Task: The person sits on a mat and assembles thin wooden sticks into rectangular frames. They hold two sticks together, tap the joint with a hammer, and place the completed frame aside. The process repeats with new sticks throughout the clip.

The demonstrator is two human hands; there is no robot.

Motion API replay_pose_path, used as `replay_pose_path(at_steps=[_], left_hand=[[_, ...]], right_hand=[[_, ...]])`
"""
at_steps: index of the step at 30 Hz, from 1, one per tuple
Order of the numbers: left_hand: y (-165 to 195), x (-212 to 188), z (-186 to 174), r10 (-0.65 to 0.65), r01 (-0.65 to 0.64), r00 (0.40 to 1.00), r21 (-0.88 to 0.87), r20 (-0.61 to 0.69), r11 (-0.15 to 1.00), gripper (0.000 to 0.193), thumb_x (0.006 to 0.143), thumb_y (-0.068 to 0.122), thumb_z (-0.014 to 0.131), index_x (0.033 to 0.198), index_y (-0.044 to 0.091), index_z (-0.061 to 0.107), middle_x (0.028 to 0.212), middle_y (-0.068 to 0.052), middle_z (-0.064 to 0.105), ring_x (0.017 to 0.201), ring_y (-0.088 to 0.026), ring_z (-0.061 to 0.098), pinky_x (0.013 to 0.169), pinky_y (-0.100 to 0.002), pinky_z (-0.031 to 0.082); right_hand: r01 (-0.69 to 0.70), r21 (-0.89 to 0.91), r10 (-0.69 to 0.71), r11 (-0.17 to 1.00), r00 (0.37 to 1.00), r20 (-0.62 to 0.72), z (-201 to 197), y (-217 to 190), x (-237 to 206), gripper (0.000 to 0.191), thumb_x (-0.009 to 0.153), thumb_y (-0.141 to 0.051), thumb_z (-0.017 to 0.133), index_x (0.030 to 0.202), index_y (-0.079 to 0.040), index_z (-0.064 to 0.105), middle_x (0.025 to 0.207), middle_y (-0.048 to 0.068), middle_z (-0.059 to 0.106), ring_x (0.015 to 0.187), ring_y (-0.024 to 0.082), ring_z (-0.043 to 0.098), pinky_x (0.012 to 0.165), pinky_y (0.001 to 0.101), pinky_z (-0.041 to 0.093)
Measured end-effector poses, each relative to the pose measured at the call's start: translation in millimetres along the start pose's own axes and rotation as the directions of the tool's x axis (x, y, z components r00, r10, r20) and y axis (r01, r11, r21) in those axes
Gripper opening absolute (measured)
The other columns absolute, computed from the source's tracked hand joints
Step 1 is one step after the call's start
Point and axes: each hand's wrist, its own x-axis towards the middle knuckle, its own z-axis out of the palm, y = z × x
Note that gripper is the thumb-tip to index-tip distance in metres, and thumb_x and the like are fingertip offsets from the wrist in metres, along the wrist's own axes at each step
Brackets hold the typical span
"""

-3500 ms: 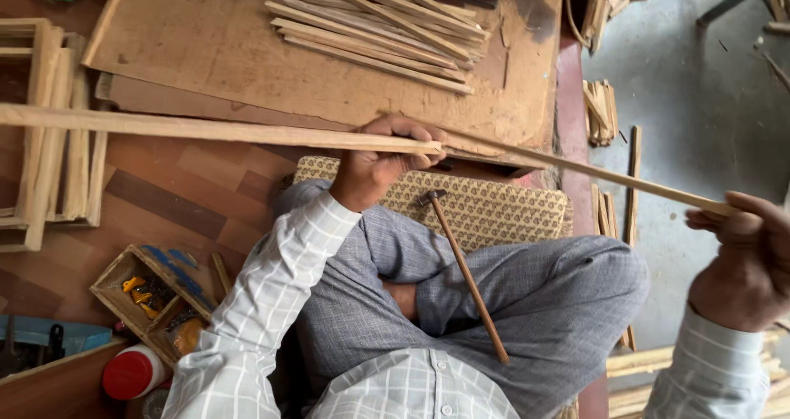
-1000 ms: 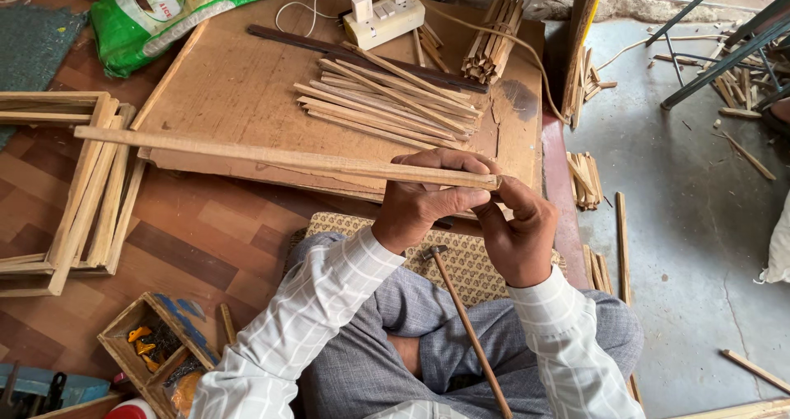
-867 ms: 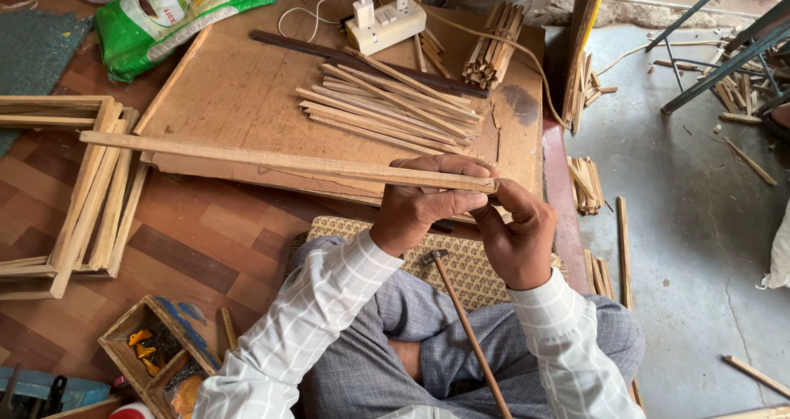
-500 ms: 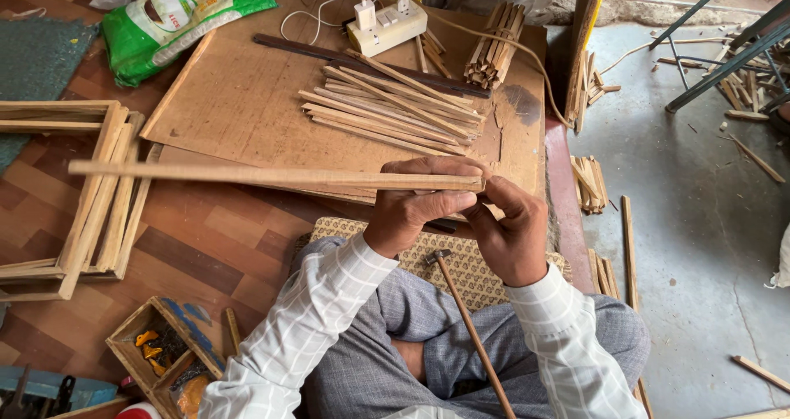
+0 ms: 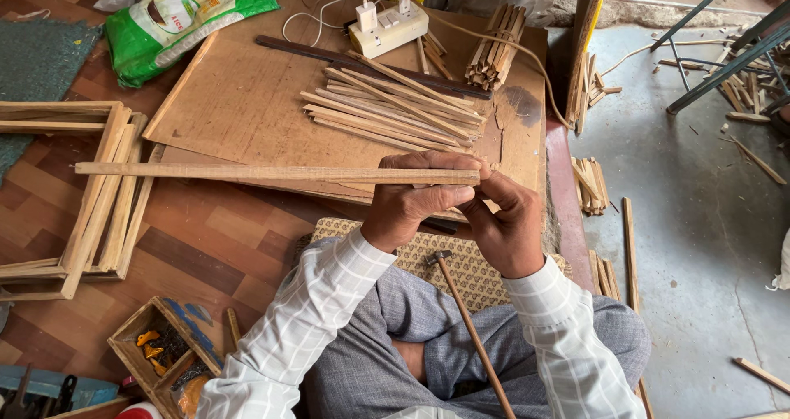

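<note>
At centre frame our left hand (image 5: 411, 205) wraps its fingers around the long wooden strip (image 5: 271, 173), which runs level toward the left. Our right hand (image 5: 506, 225) seems to pinch the strip's right end. A hammer (image 5: 469, 328) rests across our lap.

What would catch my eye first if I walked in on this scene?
Likely the long wooden strip held level across the middle, gripped at its right end by the left hand with the right hand beside it. Behind lies a fan of thin sticks on a brown board, and a bright green bag at top left.
</note>
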Motion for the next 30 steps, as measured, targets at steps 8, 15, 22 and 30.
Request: replay_pose_path(at_steps=[8,15,22,30], left_hand=[[-1,1,0,0.029,-0.029,1.0,0.026,-0.01,0.999,0.03,0.088,0.011,0.078,0.115,-0.001,0.076,0.118,-0.011,0.077,0.111,-0.019,0.072,0.103,-0.033,0.06],[1,6,2,0.128,-0.13,0.991,0.075,0.032,0.989,0.025,0.091,0.008,0.076,0.114,-0.001,0.076,0.113,-0.011,0.078,0.113,-0.02,0.072,0.113,-0.034,0.055],[-9,5,8,0.118,-0.127,0.992,0.401,0.046,0.907,0.018,0.092,0.009,0.07,0.108,0.002,0.076,0.113,-0.007,0.077,0.104,-0.02,0.075,0.094,-0.033,0.062],[-41,-24,50,-0.202,0.135,0.971,-0.395,-0.131,0.908,0.024,0.085,0.001,0.084,0.106,-0.006,0.073,0.103,-0.015,0.075,0.096,-0.023,0.072,0.089,-0.033,0.059]], right_hand=[[0.096,-0.07,-0.096,0.993,0.995,0.003,0,6,2,0.026,0.095,0.003,0.071,0.121,0.0,0.071,0.102,0.007,0.079,0.092,0.013,0.075,0.075,0.029,0.064],[-0.08,0.082,0.08,0.993,0.997,0.003,0,5,2,0.025,0.094,0.0,0.072,0.119,0.002,0.071,0.101,0.006,0.079,0.091,0.012,0.074,0.075,0.0288,0.065],[0.079,0.121,-0.064,0.989,0.99,-0.125,-4,1,-13,0.039,0.097,0.007,0.072,0.134,0.001,0.063,0.119,0.008,0.071,0.106,0.018,0.071,0.09,0.0315,0.063],[0.248,-0.32,-0.315,0.914,0.933,-0.176,-44,0,-59,0.057,0.097,0.0,0.074,0.147,-0.012,0.048,0.132,0.011,0.064,0.109,0.023,0.073,0.092,0.0287,0.061]])
